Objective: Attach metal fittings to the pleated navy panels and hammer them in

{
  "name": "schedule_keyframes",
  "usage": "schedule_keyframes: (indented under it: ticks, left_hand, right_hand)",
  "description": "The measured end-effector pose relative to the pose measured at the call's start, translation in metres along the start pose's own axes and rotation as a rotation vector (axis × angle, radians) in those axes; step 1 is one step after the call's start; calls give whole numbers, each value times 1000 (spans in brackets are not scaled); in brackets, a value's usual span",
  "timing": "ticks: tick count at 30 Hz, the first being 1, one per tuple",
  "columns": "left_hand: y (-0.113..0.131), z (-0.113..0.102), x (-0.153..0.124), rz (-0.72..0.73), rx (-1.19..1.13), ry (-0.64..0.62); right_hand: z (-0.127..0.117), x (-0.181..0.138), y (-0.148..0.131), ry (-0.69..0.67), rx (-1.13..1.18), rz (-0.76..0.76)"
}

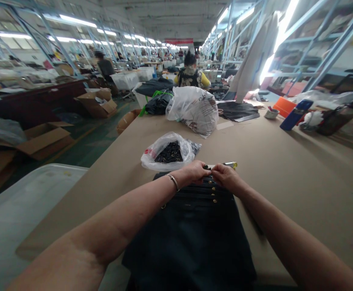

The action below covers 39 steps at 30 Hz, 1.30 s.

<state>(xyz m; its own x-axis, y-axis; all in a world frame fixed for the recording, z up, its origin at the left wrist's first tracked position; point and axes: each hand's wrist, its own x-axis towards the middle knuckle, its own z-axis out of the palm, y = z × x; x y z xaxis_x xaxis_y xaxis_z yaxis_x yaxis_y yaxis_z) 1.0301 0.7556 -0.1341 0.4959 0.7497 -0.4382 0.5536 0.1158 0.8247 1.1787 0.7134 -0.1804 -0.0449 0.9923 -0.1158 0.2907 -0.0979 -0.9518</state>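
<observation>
A stack of dark garment pieces [194, 226] with small gold fittings along their far edge lies on the long brown table [285, 169] in front of me. My left hand [196, 171] and my right hand [226, 176] meet at that far edge, fingers pinched together on a small dark part between them. What exactly they pinch is too small to make out. A bangle sits on my left wrist. Just beyond my right hand lies a small yellow-tipped tool [230, 164]. A clear plastic bag of dark small parts [168, 152] rests just past my left hand.
A larger white plastic bag [194, 109] stands further down the table. Dark fabric [237, 111], a small bowl [271, 113], an orange box [284, 107] and a blue bottle [296, 114] lie at the far right. A person sits at the table's far end. A translucent bin [21, 214] stands at my left, cardboard boxes [45, 139] beyond.
</observation>
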Motion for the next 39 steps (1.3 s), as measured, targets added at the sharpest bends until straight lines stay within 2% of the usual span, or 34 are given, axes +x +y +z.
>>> schedule_keyframes:
  ticks: [6, 13, 26, 33, 39]
  left_hand:
    - [2, 0, -1, -19, 225, -9]
    - [2, -5, 2, -60, 451, 20]
    - [-2, 0, 5, -44, 552, 26]
    - [-10, 1, 14, 21, 632, 73]
    - [-15, -11, 12, 62, 644, 148]
  right_hand:
    - [-5, 2, 10, -29, -198, 33]
    - [-9, 4, 27, 21, -380, 6]
    - [-5, 3, 24, 37, -561, -42]
    - [-2, 8, 21, 31, -654, -34]
    - [-3, 11, 21, 33, -656, -39]
